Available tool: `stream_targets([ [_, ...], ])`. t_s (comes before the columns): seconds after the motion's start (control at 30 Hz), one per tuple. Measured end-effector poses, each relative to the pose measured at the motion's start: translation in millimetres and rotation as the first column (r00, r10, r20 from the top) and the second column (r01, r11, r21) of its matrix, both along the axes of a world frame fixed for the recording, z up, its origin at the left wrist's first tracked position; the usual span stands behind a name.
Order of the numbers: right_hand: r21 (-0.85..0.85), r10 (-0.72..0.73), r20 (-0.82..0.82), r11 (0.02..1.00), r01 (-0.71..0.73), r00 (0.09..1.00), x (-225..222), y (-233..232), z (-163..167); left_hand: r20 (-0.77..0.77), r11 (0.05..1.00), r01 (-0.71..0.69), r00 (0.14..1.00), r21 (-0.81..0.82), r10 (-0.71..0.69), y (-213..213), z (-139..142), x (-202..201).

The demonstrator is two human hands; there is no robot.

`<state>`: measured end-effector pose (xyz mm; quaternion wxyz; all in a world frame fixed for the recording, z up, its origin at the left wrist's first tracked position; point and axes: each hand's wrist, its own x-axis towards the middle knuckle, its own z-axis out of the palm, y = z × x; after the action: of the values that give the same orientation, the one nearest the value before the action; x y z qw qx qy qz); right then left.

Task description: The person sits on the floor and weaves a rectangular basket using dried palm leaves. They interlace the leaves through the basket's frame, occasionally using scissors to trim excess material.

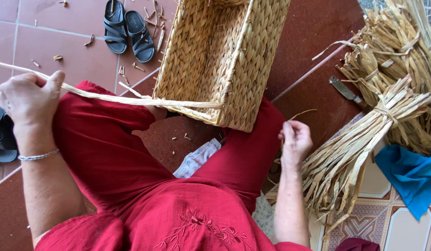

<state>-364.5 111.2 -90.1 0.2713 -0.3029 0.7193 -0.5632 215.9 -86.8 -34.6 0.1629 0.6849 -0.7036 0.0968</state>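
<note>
Our left hand (pixel 27 100) is clenched on a flat straw strand (pixel 132 99) pulled taut from the woven basket (pixel 225 60). It looks light, pliable, tear-prone, so we grip near its end. Our right hand (pixel 295 139) pinches a thin fibre (pixel 301 113).

A rectangular woven straw basket (pixel 220 60) rests tilted against the red-clothed knees, its open mouth turned away. One long flat pale strand (pixel 132 98) (pulled taut) runs leftward from the basket's near rim corner, well past its left side
</note>
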Motion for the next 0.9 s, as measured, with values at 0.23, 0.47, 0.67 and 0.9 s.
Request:
stream_targets([
  [0.23,0.526,0.306,-0.622,0.845,0.095,0.721,-41,105,-64,-0.678,0.817,0.575,0.617,0.042,-0.399,28,0,-173],
  [0.47,0.506,0.298,-0.724,0.842,0.185,0.622,-37,153,-84,-0.923,0.676,0.717,0.356,0.170,-0.145,55,-5,-295],
  [0.67,0.655,0.445,-0.619,0.747,0.113,0.648,-56,145,-75,-0.952,0.690,0.697,0.303,0.192,-0.041,59,-21,-305],
  [0.9,0.562,0.255,-0.248,0.824,-0.076,0.935,-93,137,-77,-0.962,0.670,0.694,0.139,0.263,0.233,43,-27,-308],
])
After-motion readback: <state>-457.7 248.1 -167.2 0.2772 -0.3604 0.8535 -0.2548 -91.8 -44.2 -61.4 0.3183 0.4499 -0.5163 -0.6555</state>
